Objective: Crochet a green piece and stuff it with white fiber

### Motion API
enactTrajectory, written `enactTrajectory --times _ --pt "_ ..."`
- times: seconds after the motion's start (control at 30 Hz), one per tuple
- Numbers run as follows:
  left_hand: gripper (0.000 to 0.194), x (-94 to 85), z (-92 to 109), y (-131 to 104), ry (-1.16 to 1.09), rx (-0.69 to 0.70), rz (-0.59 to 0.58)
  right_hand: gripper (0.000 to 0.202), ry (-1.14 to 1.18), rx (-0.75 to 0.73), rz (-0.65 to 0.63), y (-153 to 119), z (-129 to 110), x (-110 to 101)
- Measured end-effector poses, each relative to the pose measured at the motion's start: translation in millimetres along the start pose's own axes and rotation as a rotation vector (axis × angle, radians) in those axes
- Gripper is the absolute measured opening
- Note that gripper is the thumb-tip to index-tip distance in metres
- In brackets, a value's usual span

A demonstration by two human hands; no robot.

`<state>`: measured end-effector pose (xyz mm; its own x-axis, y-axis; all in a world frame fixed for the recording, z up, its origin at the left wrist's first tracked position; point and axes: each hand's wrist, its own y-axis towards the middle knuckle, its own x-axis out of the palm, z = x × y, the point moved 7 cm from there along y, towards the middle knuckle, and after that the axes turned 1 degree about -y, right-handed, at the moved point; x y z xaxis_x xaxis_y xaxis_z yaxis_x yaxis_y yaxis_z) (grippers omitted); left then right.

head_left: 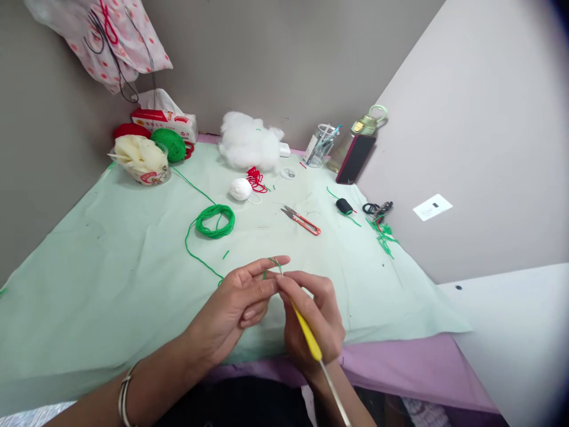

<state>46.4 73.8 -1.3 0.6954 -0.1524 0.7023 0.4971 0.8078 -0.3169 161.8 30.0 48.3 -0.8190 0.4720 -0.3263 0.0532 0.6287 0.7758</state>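
My right hand grips a crochet hook with a yellow handle, its thin metal tip pointing up and away from me. The tip meets green yarn at the fingers of my left hand. That hand pinches the yarn between thumb and fingers, with the index finger stretched out and a strand over it. The small bit of work at the fingertips is mostly hidden. From my left hand the strand runs back to a loose coil of green yarn on the cloth. Thread snips with orange handles lie beyond my hands.
A white yarn ball, red yarn scraps and white stuffing lie further back. At left stand a tub, a green yarn ball and a tissue box. A jar, bottle and phone stand back right.
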Motion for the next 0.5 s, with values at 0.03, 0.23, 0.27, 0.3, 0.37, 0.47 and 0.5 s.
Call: enactTrajectory --times 0.03,0.23,0.27,0.3,0.37,0.47,0.5 --pt "0.031 -0.6 -1.1 0.8 -0.040 -0.029 -0.021 0.038 0.026 0.032 0.018 0.6 2.3 -2.3" --pt "0.026 -6.0 7.2 1.0 -0.023 0.045 0.001 0.023 0.526 0.456 0.045 1.5 29.3 2.3" --pt "0.027 -5.1 6.6 0.2 0.026 0.050 0.004 0.022 0.550 0.474 0.016 1.1 30.0 5.6" --pt "0.028 -4.0 5.8 -0.6 0.076 0.056 0.004 0.020 0.552 0.489 -0.001 0.3 31.1 7.8" --pt "0.028 -2.3 5.0 -2.1 0.157 0.075 0.001 0.018 0.555 0.534 0.008 -1.9 36.0 9.0" --pt "0.025 -3.2 6.5 -3.6 0.215 0.104 0.013 0.018 0.647 0.639 0.058 -4.8 45.3 8.9" --pt "0.025 -4.1 7.3 -3.9 0.225 0.109 0.020 0.018 0.683 0.664 0.072 -4.8 47.2 8.7"
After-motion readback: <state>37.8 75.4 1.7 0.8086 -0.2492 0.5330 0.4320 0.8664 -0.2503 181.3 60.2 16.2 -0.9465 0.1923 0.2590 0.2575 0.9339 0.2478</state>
